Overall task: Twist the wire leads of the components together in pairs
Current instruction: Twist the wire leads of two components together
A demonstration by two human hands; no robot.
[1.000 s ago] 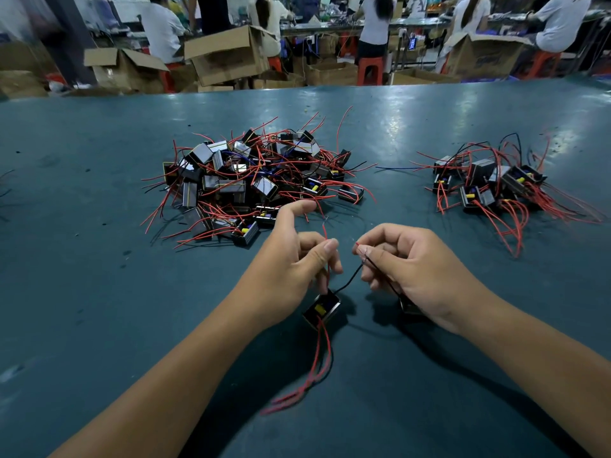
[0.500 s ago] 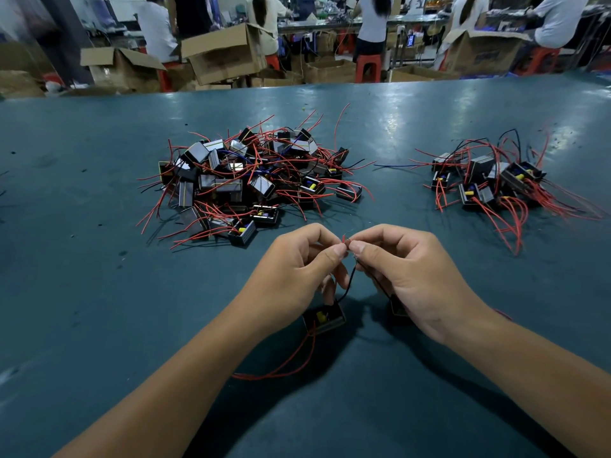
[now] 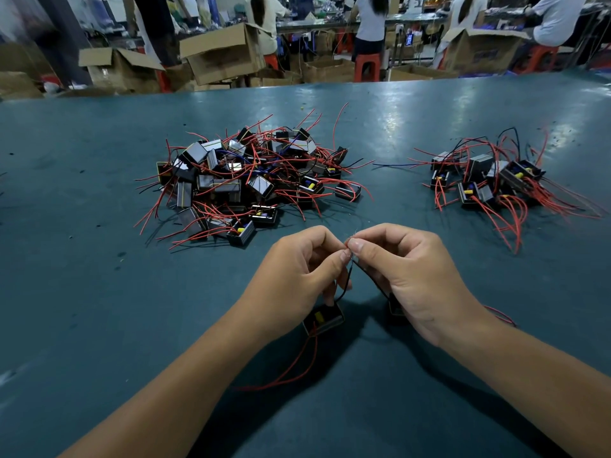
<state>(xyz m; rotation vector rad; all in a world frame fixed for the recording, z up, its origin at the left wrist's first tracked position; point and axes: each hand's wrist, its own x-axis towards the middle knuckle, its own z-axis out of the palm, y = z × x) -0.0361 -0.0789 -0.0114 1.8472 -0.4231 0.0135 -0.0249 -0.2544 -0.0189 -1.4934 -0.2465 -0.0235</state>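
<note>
My left hand [image 3: 297,279] and my right hand [image 3: 410,276] meet fingertip to fingertip above the green table [image 3: 99,292]. Each pinches the bare tip of a thin black lead [image 3: 345,285], and the two tips touch at the pinch. One small black component with a yellow part [image 3: 322,320] hangs just under my left hand, red wires trailing from it toward me. A second component [image 3: 395,309] is mostly hidden under my right palm.
A large heap of black components with red leads [image 3: 251,180] lies beyond my hands at centre left. A smaller heap [image 3: 489,180] sits at the right. Cardboard boxes [image 3: 221,57] and seated people are past the table's far edge.
My hands came together from a gap apart until the fingertips met. The lead ends are now pinched together, and the left component's red wires swung leftward.
</note>
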